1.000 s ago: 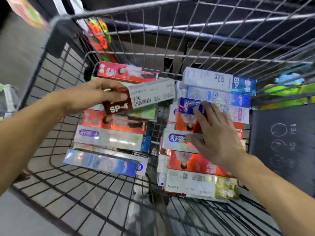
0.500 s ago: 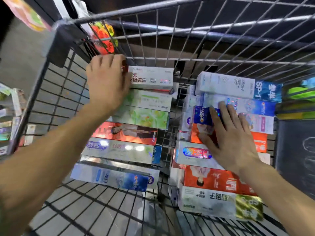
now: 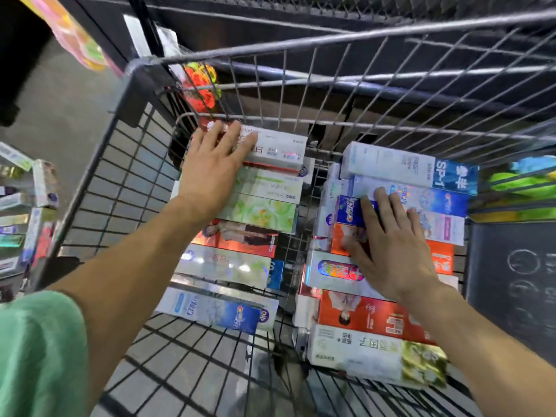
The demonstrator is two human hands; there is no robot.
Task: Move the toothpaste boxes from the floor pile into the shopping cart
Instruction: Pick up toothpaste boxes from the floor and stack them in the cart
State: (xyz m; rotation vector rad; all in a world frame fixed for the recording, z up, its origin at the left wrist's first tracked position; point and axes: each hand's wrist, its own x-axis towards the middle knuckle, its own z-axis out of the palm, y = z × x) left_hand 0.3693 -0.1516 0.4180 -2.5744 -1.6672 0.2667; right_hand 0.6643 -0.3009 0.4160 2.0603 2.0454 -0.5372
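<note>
Head view: since a second ago the left hand (image 3: 218,164) has set its white toothpaste box (image 3: 275,149) at the far end of the shopping cart (image 3: 126,176), fingers now flat on it, while the right hand (image 3: 391,248) stays spread on the right stack.

A: Lighting? Bright from overhead, I'd say. Glare flares on the holographic toothpaste box (image 3: 222,266) just below the left hand (image 3: 210,164).

B: Past that hand's fingertips, beyond the shopping cart (image 3: 301,45), all falls dark. Focus?

A: Soft overall; the yellow-cornered box (image 3: 376,356) below the right hand (image 3: 391,245) smears. The cart's wires bow near the edges.
</note>
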